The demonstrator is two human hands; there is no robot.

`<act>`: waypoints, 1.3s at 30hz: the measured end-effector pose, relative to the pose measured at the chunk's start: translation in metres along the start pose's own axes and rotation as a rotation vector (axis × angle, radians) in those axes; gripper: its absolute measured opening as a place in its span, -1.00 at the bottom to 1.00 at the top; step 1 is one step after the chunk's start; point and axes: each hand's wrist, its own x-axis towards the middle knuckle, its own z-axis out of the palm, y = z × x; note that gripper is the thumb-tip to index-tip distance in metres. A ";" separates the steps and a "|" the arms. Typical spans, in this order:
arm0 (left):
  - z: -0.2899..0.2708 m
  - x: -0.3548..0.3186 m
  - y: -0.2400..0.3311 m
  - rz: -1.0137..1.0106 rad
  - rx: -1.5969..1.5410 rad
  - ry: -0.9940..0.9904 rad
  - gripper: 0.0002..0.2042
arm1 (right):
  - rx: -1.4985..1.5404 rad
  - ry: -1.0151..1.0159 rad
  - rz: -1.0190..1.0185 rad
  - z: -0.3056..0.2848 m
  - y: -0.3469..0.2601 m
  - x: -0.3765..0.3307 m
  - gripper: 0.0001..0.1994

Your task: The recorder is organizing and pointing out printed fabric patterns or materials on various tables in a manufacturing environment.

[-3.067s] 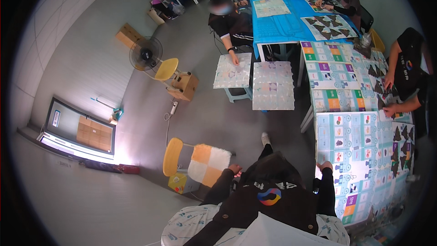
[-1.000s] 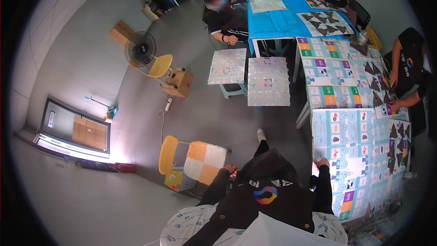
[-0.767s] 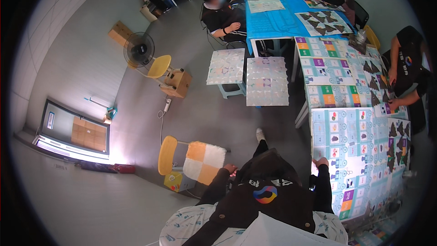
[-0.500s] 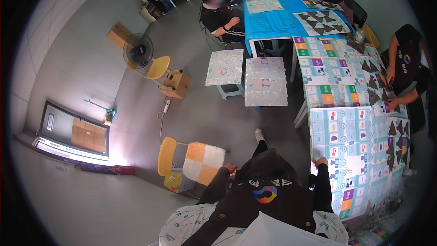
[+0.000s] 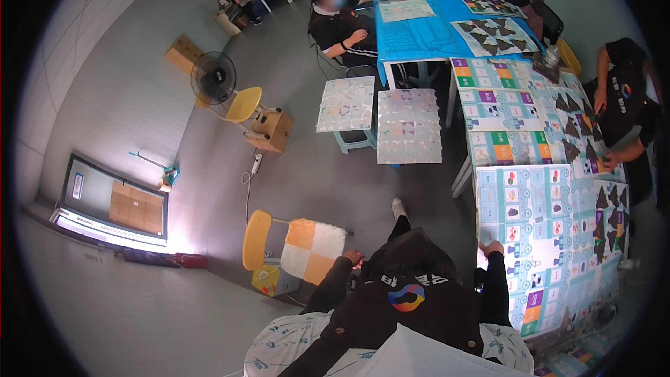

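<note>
Fingertips of the right hand (image 5: 493, 248) are laid flat, gripping nothing, on the near left edge of the patterned sheet (image 5: 551, 237) covering the table, while the left hand (image 5: 352, 257), loosely curled and empty, is held beside the checked chair cushion (image 5: 313, 248).

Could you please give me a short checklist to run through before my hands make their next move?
1. Right hand rests on the printed sheet at the table's edge: ok.
2. Left hand is beside the chequered cushion: ok.
3. Either hand's grip is empty: cannot tell, too small.
4. Co-worker's hand is well apart from yours: ok.
5. Dark cut pieces lie flat on the sheet: ok.
</note>
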 end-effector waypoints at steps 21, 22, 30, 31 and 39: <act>-0.006 -0.030 0.021 -0.139 -0.044 0.029 -0.78 | -0.012 0.000 0.025 -0.005 -0.003 -0.006 -0.47; -0.006 -0.031 0.021 -0.150 -0.064 0.031 -0.78 | -0.014 0.000 0.024 -0.005 -0.003 -0.006 -0.47; -0.005 -0.036 0.020 -0.141 -0.047 0.022 -0.78 | -0.032 0.037 -0.014 -0.005 -0.005 -0.007 -0.45; -0.005 -0.037 0.020 -0.160 -0.049 0.022 -0.78 | -0.033 0.036 -0.016 -0.006 -0.006 -0.007 -0.45; 0.000 -0.037 0.011 -0.152 -0.132 -0.003 -0.80 | -0.079 0.091 -0.117 -0.002 -0.001 -0.009 -0.39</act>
